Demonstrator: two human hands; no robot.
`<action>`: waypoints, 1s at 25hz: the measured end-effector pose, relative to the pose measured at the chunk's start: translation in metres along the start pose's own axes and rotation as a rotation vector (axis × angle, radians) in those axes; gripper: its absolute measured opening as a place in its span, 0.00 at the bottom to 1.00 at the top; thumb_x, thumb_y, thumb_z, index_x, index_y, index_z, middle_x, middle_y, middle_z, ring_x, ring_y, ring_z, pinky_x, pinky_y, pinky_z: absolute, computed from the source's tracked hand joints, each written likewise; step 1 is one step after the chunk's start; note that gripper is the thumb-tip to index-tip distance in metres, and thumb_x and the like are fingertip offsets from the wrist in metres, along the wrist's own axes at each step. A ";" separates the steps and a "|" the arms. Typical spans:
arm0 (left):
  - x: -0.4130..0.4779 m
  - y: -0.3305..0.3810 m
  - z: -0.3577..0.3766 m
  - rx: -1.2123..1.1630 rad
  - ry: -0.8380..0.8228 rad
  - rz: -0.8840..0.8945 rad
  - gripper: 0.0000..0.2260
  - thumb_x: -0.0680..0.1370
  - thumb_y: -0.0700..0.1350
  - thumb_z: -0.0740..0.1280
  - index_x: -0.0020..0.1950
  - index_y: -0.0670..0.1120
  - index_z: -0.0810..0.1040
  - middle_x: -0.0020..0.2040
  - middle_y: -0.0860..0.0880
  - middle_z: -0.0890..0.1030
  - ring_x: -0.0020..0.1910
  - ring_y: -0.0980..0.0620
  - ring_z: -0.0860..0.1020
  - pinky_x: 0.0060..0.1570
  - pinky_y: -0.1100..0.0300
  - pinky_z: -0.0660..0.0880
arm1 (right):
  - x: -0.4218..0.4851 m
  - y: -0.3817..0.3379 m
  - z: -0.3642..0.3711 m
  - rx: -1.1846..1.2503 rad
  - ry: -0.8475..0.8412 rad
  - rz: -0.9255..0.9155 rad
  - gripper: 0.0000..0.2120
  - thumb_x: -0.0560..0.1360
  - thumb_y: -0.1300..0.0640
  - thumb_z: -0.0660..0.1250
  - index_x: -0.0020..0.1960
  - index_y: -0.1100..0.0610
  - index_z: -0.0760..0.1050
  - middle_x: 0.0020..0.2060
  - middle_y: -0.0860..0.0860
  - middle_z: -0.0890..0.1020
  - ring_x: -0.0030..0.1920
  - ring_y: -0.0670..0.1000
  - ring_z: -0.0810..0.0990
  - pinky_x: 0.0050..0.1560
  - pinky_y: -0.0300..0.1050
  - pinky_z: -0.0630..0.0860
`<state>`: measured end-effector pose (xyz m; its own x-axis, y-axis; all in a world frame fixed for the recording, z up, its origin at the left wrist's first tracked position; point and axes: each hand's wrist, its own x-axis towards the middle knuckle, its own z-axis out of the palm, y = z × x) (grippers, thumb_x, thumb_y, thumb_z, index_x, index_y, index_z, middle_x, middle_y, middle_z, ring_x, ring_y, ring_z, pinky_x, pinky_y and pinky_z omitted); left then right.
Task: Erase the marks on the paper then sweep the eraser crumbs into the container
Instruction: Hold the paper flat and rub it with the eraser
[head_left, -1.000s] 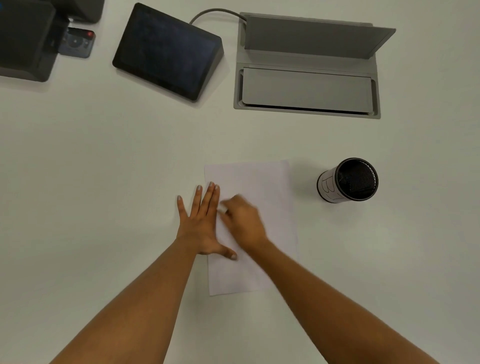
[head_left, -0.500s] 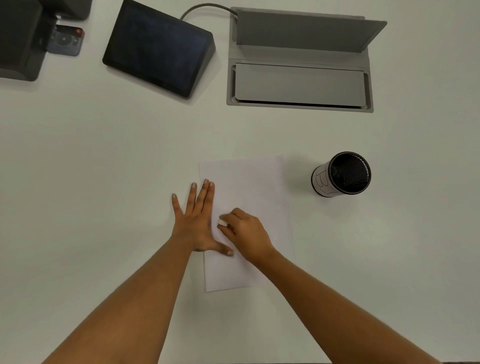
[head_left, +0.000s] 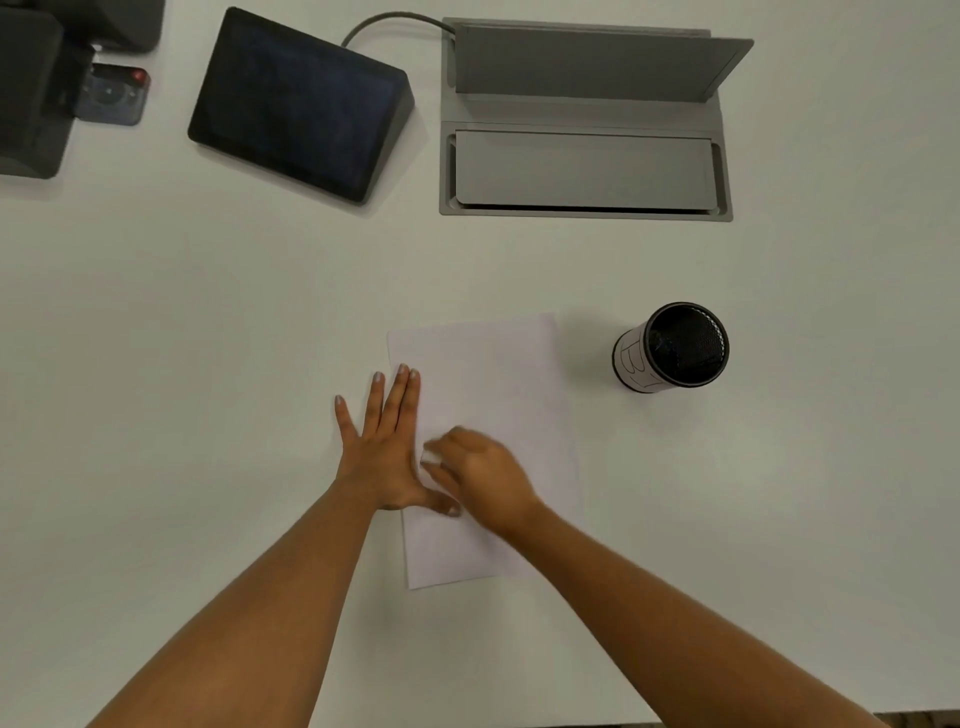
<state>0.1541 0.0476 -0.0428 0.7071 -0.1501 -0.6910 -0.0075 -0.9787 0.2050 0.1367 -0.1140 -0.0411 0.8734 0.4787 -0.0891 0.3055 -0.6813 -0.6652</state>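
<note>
A white sheet of paper (head_left: 498, 384) lies on the white table in front of me. My left hand (head_left: 382, 447) presses flat on the sheet's left edge, fingers straight and spread. My right hand (head_left: 480, 473) is on the paper just right of it, blurred, pinching a small white eraser (head_left: 430, 457) against the sheet. A black mesh container (head_left: 675, 345) with a white label stands upright to the right of the paper, apart from both hands. Any marks or crumbs on the paper are too faint to make out.
At the back stand a dark tablet-like screen (head_left: 296, 104) with a cable, an open grey cable box (head_left: 582, 124) set in the table, and dark devices with a small remote (head_left: 111, 93) at far left. Bare table surrounds the paper.
My right hand has rubbed back and forth over the paper with the eraser, staying near the left hand. The left hand has stayed flat on the sheet's edge.
</note>
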 end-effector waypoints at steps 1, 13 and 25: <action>0.000 0.001 -0.001 0.001 -0.003 0.003 0.75 0.48 0.83 0.64 0.72 0.49 0.19 0.73 0.52 0.20 0.72 0.47 0.20 0.69 0.29 0.30 | -0.004 0.002 0.001 -0.009 -0.047 -0.053 0.11 0.77 0.55 0.63 0.49 0.62 0.80 0.41 0.59 0.81 0.40 0.59 0.80 0.38 0.50 0.78; -0.002 0.003 -0.005 -0.007 -0.027 -0.011 0.76 0.47 0.83 0.65 0.73 0.49 0.20 0.73 0.53 0.20 0.72 0.47 0.20 0.68 0.29 0.30 | -0.015 0.008 0.000 -0.002 -0.064 -0.035 0.11 0.76 0.55 0.64 0.49 0.61 0.80 0.41 0.58 0.81 0.40 0.59 0.80 0.38 0.48 0.78; -0.002 0.004 -0.005 0.001 -0.040 -0.020 0.76 0.48 0.83 0.66 0.73 0.49 0.20 0.73 0.53 0.20 0.72 0.47 0.21 0.69 0.29 0.30 | -0.029 0.010 -0.005 0.034 -0.072 0.031 0.09 0.75 0.56 0.67 0.46 0.61 0.80 0.38 0.59 0.80 0.38 0.60 0.80 0.37 0.48 0.76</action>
<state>0.1566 0.0446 -0.0370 0.6787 -0.1357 -0.7218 0.0058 -0.9818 0.1899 0.1165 -0.1370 -0.0412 0.8525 0.4971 -0.1619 0.2651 -0.6779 -0.6857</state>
